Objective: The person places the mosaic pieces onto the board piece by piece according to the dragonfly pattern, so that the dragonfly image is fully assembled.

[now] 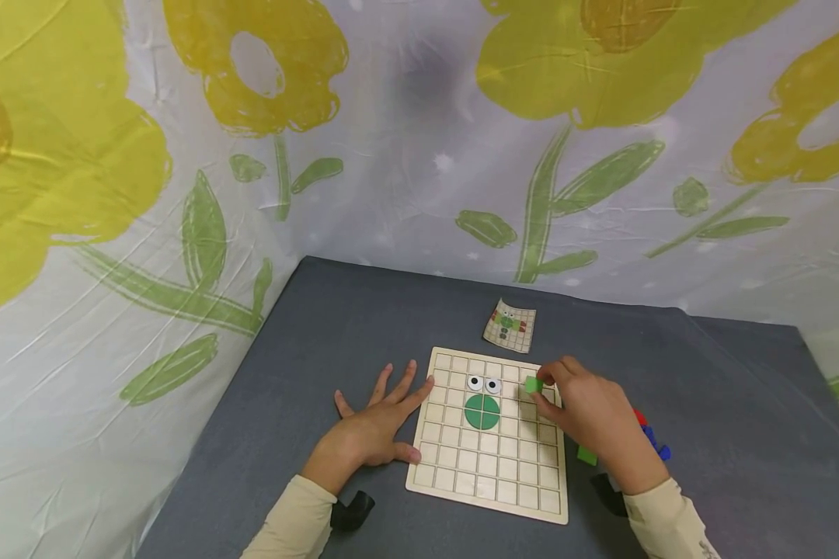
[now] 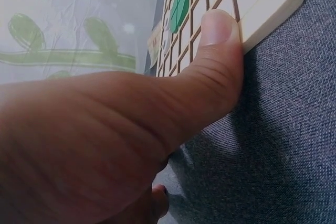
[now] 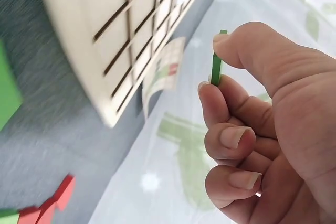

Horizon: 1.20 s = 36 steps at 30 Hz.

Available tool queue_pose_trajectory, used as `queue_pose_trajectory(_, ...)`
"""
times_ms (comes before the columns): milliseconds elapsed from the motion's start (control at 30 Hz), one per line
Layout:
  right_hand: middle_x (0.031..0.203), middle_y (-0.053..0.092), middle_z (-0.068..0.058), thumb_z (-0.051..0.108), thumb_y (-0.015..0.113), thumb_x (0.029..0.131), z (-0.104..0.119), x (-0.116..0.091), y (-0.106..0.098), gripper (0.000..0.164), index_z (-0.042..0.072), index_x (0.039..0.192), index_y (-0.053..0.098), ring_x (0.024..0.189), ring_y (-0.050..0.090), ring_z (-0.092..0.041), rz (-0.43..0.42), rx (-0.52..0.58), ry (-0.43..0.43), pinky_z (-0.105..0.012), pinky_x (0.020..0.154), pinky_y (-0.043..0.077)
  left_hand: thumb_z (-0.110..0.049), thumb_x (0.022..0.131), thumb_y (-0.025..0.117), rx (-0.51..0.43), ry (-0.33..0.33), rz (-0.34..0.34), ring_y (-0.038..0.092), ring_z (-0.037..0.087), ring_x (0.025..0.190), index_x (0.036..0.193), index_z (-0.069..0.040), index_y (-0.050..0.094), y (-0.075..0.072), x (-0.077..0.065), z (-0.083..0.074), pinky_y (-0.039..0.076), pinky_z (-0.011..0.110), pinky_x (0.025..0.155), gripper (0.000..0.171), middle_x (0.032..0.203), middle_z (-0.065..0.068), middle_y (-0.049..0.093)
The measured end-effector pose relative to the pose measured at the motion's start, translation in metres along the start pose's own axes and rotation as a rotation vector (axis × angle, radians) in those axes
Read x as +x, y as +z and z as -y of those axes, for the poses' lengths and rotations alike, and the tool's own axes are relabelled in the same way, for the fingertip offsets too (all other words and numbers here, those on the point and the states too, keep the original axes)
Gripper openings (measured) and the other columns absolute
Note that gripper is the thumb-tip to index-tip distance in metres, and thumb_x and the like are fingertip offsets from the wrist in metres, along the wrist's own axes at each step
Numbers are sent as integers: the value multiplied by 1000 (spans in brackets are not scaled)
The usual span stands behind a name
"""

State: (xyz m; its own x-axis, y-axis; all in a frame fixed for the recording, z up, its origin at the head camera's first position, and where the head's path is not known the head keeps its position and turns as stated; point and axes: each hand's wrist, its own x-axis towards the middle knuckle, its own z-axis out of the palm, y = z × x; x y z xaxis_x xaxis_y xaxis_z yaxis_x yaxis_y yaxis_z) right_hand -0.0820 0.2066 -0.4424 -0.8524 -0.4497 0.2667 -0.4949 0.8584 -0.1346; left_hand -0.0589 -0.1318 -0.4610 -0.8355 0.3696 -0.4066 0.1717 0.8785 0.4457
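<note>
My right hand (image 1: 590,407) pinches a small green square tile (image 1: 534,384) between thumb and fingers, held over the right part of a wooden grid board (image 1: 485,493). In the right wrist view the thin green tile (image 3: 216,67) shows edge-on. Spread at the board's left edge is my left hand (image 1: 374,431), its thumb (image 2: 218,38) resting on the rim near a corner. Two round eye tiles (image 1: 484,384) sit side by side on the board, directly above a green circle (image 1: 482,411) made of quarter pieces.
Behind the board lies a small picture card (image 1: 510,326) with a curled edge. To the right, partly behind my right forearm, are a green piece (image 1: 586,456), blue pieces (image 1: 664,452) and a red piece (image 1: 640,417). A flowered cloth (image 1: 405,178) hangs behind the dark table (image 1: 363,310).
</note>
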Motion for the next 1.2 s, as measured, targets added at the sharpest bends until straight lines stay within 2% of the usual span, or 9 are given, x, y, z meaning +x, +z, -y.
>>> queue_pose_trajectory(400, 93, 67, 0, 27, 88, 87, 26, 19, 5, 25, 12, 102, 73, 53, 48, -4, -38, 43, -82, -20, 42, 33, -43, 81, 87, 9, -8, 5, -12, 30, 164, 170, -41, 16, -2, 1, -1, -8, 94, 102, 114, 178, -8, -5)
queue_pose_trajectory(567, 94, 68, 2, 31, 89, 87, 38, 25, 7, 27, 13, 101, 74, 50, 49, -5, -28, 26, -101, -20, 43, 35, -44, 81, 87, 5, -3, 9, -13, 30, 164, 170, -42, 15, -2, 1, 0, -9, 94, 101, 114, 178, -8, -5)
queue_pose_trajectory(900, 93, 65, 5, 30, 89, 88, 58, 32, 16, 26, 14, 102, 74, 59, 60, -4, 13, 32, -136, -19, 49, 44, -45, 81, 87, 6, -10, 14, -12, 30, 164, 170, -42, 17, -2, 0, -2, -8, 94, 101, 114, 179, -8, -4)
queue_pose_trajectory(1033, 89, 63, 6, 30, 91, 85, 63, 37, 20, 27, 14, 101, 75, 61, 60, -4, 1, 25, -152, -21, 49, 46, -46, 81, 86, 17, -7, 2, -11, 30, 164, 170, -42, 16, -2, 2, -3, -7, 95, 101, 113, 179, -8, -4)
queue_pose_trajectory(1200, 89, 62, 7, 30, 91, 86, 69, 41, 26, 26, 15, 102, 76, 61, 57, -4, 24, 19, -159, -22, 49, 46, -47, 80, 86, 19, -10, 6, -11, 31, 164, 170, -42, 17, -2, 1, -2, -7, 95, 101, 114, 179, -7, -5)
